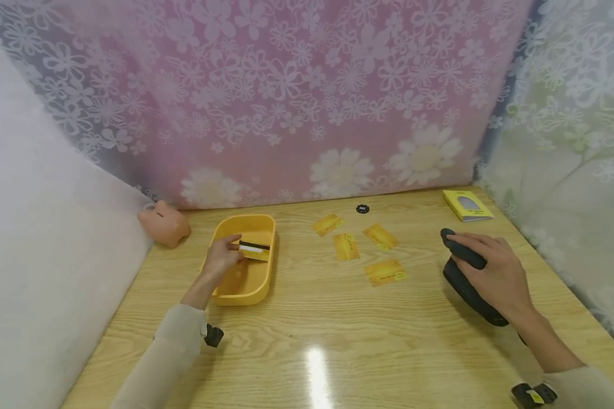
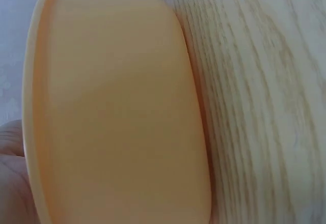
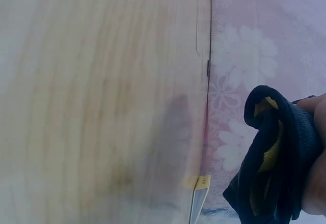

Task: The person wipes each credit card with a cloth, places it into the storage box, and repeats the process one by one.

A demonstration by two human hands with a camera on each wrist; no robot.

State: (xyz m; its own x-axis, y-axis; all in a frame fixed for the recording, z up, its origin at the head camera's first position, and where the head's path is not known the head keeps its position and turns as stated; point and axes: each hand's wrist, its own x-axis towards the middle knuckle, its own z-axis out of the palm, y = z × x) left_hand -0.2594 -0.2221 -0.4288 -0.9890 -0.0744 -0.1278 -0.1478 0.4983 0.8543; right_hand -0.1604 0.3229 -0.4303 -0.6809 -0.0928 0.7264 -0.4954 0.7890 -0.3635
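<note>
Inside the orange-yellow tray (image 1: 271, 250) at the left, my left hand (image 1: 220, 261) pinches the near end of a yellow bank card (image 1: 256, 255) whose black stripe faces up. The left wrist view shows mostly the tray's outer wall (image 2: 122, 112), with part of the hand beyond its rim. Over the right side of the table, my right hand (image 1: 501, 275) grips a folded black cloth (image 1: 471, 292), raised off the wood. Yellow shows within the folds of this cloth (image 3: 275, 158) in the right wrist view.
Several yellow cards (image 1: 345, 246) lie spread on the wooden table (image 1: 286, 341), mid-table. A black poker chip (image 1: 362, 209) lies behind them. A piggy bank (image 1: 165, 224) stands at back left, a yellow box (image 1: 467, 205) at back right. Floral curtains (image 1: 312, 102) border the table.
</note>
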